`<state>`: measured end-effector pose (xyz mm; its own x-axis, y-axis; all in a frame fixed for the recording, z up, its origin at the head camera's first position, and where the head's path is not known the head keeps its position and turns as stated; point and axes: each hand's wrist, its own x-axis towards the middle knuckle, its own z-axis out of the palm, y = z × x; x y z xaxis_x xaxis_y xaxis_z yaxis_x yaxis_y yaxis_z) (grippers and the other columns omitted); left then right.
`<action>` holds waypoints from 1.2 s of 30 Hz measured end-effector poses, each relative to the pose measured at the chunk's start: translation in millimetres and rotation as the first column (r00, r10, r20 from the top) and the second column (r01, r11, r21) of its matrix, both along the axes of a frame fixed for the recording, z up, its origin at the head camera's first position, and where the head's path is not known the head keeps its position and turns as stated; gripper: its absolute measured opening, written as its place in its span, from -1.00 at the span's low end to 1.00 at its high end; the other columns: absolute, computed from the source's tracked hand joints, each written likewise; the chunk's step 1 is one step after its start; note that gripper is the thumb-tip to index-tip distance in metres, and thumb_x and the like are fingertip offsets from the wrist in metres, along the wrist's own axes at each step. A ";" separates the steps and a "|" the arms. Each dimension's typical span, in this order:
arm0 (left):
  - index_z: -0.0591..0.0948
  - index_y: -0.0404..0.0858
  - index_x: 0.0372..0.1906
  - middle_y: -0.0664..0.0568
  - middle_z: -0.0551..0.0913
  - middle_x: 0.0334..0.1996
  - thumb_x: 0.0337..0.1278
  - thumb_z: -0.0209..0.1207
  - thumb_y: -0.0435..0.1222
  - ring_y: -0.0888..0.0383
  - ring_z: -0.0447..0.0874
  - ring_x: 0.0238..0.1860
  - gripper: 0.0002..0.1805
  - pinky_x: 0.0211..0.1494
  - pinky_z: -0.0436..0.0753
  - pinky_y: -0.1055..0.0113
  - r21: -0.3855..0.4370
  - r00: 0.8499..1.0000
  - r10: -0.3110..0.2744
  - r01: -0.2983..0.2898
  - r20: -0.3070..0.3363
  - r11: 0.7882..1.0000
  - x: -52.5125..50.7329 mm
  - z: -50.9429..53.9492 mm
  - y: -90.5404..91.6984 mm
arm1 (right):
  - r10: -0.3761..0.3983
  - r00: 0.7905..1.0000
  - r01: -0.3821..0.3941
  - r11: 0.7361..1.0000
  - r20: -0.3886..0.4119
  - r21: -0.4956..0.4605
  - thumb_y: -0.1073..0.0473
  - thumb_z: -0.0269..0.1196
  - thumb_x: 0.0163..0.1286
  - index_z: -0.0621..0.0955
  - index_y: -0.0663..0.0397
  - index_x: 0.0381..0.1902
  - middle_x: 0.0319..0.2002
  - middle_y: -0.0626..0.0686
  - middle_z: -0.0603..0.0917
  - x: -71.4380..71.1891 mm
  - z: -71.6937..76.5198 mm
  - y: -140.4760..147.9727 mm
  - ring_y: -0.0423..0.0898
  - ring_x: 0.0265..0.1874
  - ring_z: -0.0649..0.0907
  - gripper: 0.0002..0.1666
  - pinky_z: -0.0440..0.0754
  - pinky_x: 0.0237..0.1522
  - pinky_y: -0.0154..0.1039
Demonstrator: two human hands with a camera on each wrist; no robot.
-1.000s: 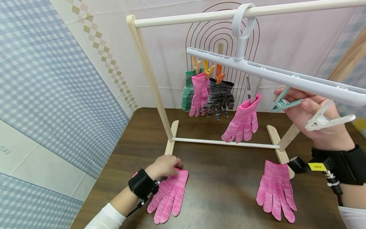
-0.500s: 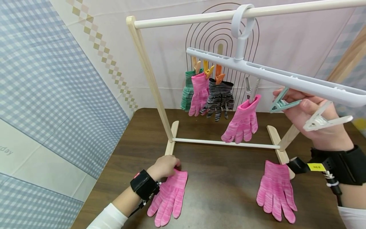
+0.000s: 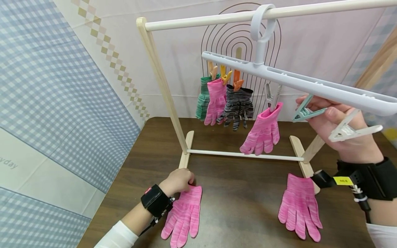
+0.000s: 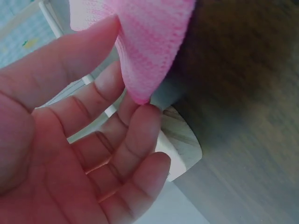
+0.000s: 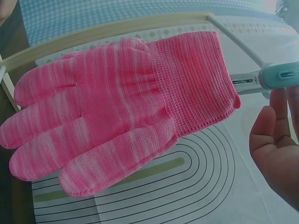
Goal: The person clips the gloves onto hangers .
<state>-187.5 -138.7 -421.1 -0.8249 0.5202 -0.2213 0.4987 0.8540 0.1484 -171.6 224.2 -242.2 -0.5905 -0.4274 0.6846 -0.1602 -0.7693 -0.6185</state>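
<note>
My left hand [image 3: 178,179] pinches the cuff of a pink striped glove [image 3: 185,212] lying on the table. In the left wrist view, the thumb and fingers meet around the glove's cuff edge [image 4: 152,46]. My right hand [image 3: 341,127] is raised under the hanger's right half. Its fingers lie behind a teal clothespin [image 3: 305,113], with the thumb at the handle end; it seems to hold this pin. Another pink glove [image 3: 262,129] hangs from a grey pin to the left, large in the right wrist view. A white clothespin [image 3: 348,131] hangs in front of the right wrist.
The grey-white hanger [image 3: 288,75] hooks over the rack's top bar [image 3: 204,21]. On its left hang a green glove [image 3: 203,98], a pink glove [image 3: 216,101] and a black-grey glove [image 3: 238,103]. Another pink glove [image 3: 300,206] lies at the table's right.
The glove under my left hand has turned slightly and slid a little toward the front. My right hand stays at the teal clothespin, almost still.
</note>
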 end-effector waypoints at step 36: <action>0.56 -0.11 -0.50 0.11 0.57 -0.50 -0.27 0.17 -0.40 0.22 0.44 -0.48 -0.86 -0.56 0.35 0.39 0.044 1.000 0.010 -0.010 0.004 0.999 3.0 1.3 10.3 | 0.025 1.000 -0.025 1.000 0.005 -0.016 0.60 -0.11 0.20 0.33 0.53 0.09 -0.05 0.41 0.51 0.4 -4.3 0.0 0.15 0.00 0.49 -0.55 0.37 -0.01 -0.15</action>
<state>-184.5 -128.5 -419.7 -0.8293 0.5213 -0.2010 0.4897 0.8514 0.1879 -171.2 224.1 -246.5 -0.5830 -0.4311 0.6887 -0.1378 -0.7829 -0.6067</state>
